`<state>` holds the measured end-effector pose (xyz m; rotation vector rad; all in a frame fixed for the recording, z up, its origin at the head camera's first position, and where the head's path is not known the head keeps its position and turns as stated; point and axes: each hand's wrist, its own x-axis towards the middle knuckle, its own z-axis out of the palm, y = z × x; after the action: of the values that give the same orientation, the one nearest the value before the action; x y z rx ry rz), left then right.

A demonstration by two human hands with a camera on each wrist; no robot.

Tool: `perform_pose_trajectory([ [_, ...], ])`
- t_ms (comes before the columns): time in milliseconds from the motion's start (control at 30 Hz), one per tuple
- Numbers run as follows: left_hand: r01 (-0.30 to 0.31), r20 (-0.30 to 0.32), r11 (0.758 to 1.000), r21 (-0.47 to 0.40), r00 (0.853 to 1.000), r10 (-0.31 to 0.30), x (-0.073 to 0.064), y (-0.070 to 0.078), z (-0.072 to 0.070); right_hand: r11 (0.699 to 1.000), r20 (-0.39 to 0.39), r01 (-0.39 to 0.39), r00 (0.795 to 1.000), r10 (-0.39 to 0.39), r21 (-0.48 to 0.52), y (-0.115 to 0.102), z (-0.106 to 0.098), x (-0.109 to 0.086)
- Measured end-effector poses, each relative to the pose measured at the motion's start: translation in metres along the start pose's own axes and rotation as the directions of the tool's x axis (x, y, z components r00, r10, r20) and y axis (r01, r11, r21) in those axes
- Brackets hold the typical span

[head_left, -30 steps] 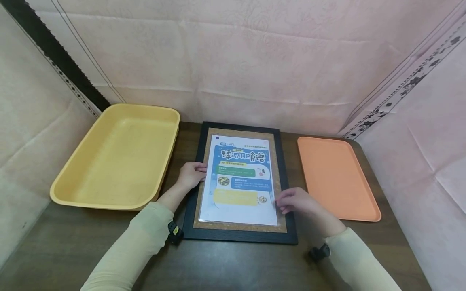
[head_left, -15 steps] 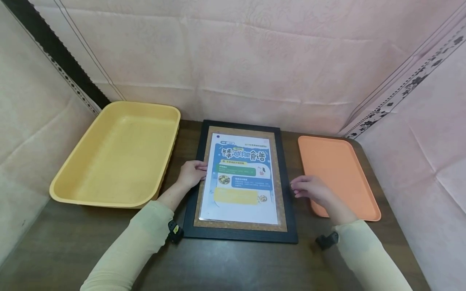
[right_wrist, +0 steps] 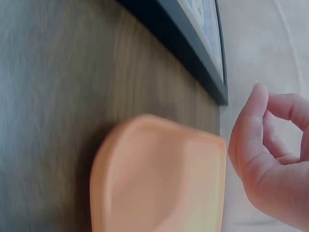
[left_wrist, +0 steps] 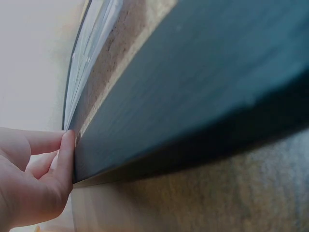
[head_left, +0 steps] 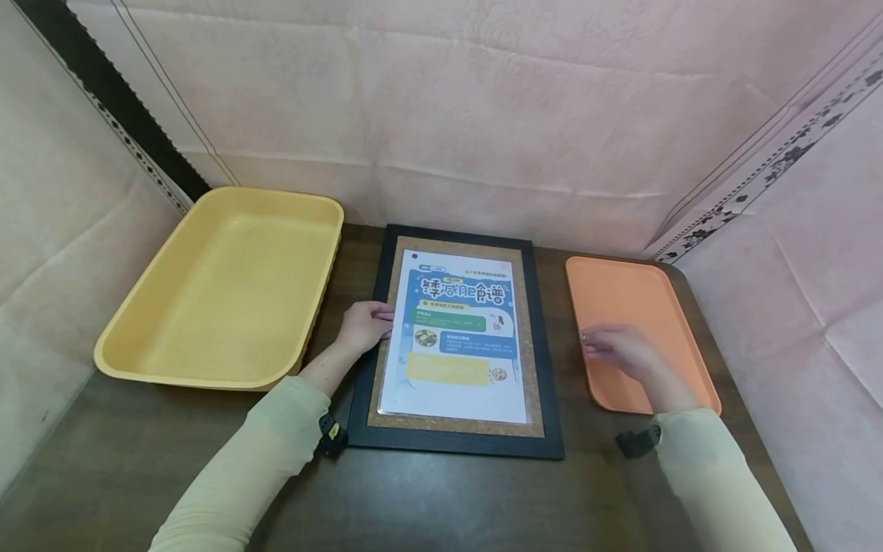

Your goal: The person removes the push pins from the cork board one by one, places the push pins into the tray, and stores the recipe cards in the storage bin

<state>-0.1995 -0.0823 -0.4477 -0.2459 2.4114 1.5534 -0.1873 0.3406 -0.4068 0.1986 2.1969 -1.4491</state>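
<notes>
A laminated sheet (head_left: 448,399) with a blue printed design and Chinese lettering lies on a cork board (head_left: 455,429) in a black frame (head_left: 458,446). A small dark pin head (head_left: 415,256) shows at its upper left corner. My left hand (head_left: 363,326) reaches over the frame's left side; its thumb and a finger meet at the sheet's left edge and appear to pinch it. Over the orange tray (head_left: 683,376), my right hand (head_left: 621,349) has thumb and fingertips pressed together. A tiny glinting, pin-like thing (head_left: 583,336) shows at those fingertips, too small to make out.
A large yellow tray (head_left: 228,307) stands to the left of the framed board. Pinkish cloth (head_left: 483,138) hangs behind the brown table (head_left: 448,506) and at both sides. Brown tabletop separates the frame from the orange tray.
My right hand has left the sheet's lower right edge and moved right across the frame to above the orange tray, fingertips still together. My left hand has stayed in place.
</notes>
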Motion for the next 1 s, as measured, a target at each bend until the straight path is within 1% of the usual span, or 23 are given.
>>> perform_pose_trajectory([
  [167, 0.000, 0.001, 1.000, -0.002, 1.000, 0.000, 0.000, 0.000, 0.000, 0.997, 0.014, 0.003, 1.000, -0.004, 0.081, 0.011, -0.021, 0.001],
  [300, 0.003, 0.002, 1.000, -0.005, 1.000, -0.003, 0.000, 0.000, 0.000, 0.988, 0.020, -0.022, 1.000, 0.019, 0.152, 0.020, -0.037, 0.002],
  [400, 0.005, 0.002, 1.000, -0.004, 1.000, -0.005, 0.001, 0.000, 0.000, 0.974, 0.024, -0.044, 0.999, 0.039, 0.224, 0.025, -0.047, 0.002],
  [500, 0.007, 0.003, 1.000, -0.003, 1.000, -0.007, 0.001, 0.000, 0.000, 0.949, 0.013, -0.085, 0.996, 0.085, 0.303, 0.029, -0.053, 0.001],
  [533, 0.006, 0.004, 1.000, -0.003, 1.000, -0.006, 0.000, 0.001, 0.000, 0.944, 0.009, -0.100, 0.995, 0.102, 0.316, 0.030, -0.055, 0.001],
  [633, 0.005, 0.007, 1.000, -0.003, 1.000, -0.005, 0.000, 0.001, 0.000, 0.929, -0.010, -0.157, 0.985, 0.170, 0.334, 0.031, -0.057, 0.001],
  [767, 0.003, 0.007, 1.000, -0.001, 1.000, -0.003, 0.001, 0.001, 0.000, 0.925, -0.020, -0.206, 0.974, 0.224, 0.320, 0.030, -0.059, 0.001],
  [1000, 0.008, 0.006, 1.000, 0.002, 1.000, -0.008, 0.001, 0.000, 0.000, 0.922, 0.000, -0.216, 0.974, 0.228, 0.323, 0.032, -0.058, 0.003],
])
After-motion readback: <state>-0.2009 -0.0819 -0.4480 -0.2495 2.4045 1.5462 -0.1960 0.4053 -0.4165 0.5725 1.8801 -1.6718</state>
